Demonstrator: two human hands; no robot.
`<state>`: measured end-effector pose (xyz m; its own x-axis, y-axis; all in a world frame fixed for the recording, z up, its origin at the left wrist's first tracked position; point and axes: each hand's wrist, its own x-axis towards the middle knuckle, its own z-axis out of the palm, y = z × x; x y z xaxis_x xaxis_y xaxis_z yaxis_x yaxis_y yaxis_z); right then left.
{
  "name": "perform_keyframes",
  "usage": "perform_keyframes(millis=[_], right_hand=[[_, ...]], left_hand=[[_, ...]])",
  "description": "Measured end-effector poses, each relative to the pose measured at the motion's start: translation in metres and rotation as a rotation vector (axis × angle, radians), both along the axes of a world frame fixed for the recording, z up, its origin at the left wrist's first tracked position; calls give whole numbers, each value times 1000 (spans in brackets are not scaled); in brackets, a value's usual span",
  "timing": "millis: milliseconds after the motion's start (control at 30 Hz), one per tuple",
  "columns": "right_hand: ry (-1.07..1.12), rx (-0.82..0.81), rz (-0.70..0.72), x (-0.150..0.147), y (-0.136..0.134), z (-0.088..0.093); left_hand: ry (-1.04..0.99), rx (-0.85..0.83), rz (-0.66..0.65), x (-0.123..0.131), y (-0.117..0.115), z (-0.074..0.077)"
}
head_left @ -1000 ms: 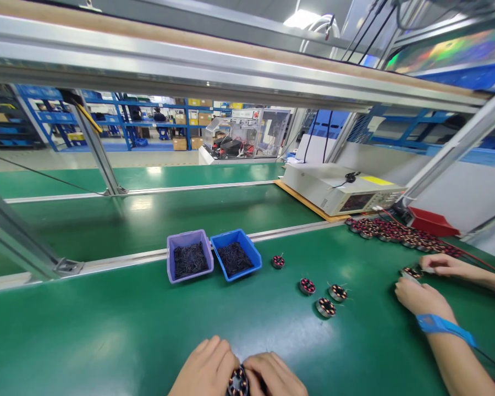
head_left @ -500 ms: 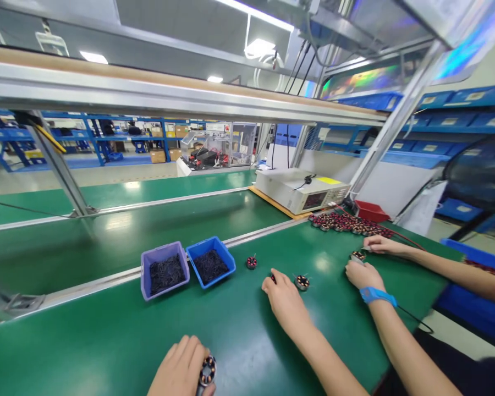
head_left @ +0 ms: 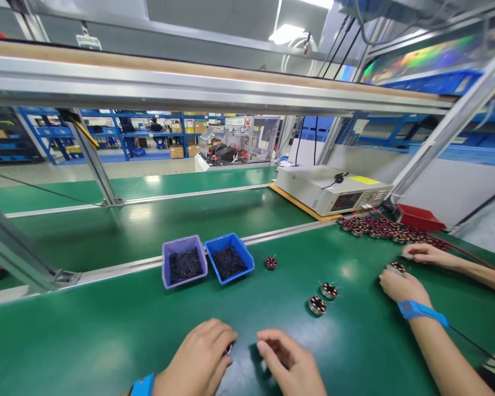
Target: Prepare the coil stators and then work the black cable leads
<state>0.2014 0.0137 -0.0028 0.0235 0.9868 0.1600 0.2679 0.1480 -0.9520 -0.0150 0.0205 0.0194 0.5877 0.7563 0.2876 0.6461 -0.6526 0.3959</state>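
My left hand (head_left: pixel 202 355) is closed around a small wound motor stator (head_left: pixel 229 348), mostly hidden under the fingers. Just to its right, my right hand (head_left: pixel 291 360) hovers over the green bench with curled fingers and a gap at the thumb; nothing shows between them. Beyond it lie two stators with copper coils, a nearer stator (head_left: pixel 317 305) and a farther stator (head_left: pixel 329 290) with thin wire ends sticking out. A smaller stator with red windings (head_left: pixel 271 263) sits further back, right of the bins.
A purple bin (head_left: pixel 165 269) and a blue bin (head_left: pixel 247 264) hold short black pieces. A co-worker's hands (head_left: pixel 406 283) work on a stator at the right. Behind them are many stators (head_left: pixel 375 226), a red tray (head_left: pixel 421 217) and a grey instrument (head_left: pixel 334 190).
My right hand has let go of a stator, now beside the other on the bench, and drawn back towards my left hand. The left hand, still holding its stator, has turned. The view has shifted left.
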Motion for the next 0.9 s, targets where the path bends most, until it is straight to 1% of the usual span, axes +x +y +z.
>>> perform_keyframes(millis=[67,167,300,400,500,600,767,833,900], right_hand=[[67,-102,52,-8,-4,-11],[96,-190,94,-17,-11,-20],[97,-238,86,-22,-14,-22],[133,-272,75,-25,-11,-27],[162,-262,53,-30,-7,-34],[155,-241,37,-33,-5,-33],[119,-325,72,-30,-7,-20],[111,-313,65,-30,-7,-23],[105,-287,43,-30,-6,-32]], left_hand=[[-1,-9,47,-3,-2,-6],[25,83,71,-6,-7,-13],[42,209,86,-4,-10,-17],[30,241,105,-2,-9,-19],[15,253,100,-2,-10,-21],[5,254,101,-2,-11,-21],[-11,232,141,0,-12,-17],[-8,231,140,1,-12,-16],[-8,236,138,1,-12,-16]])
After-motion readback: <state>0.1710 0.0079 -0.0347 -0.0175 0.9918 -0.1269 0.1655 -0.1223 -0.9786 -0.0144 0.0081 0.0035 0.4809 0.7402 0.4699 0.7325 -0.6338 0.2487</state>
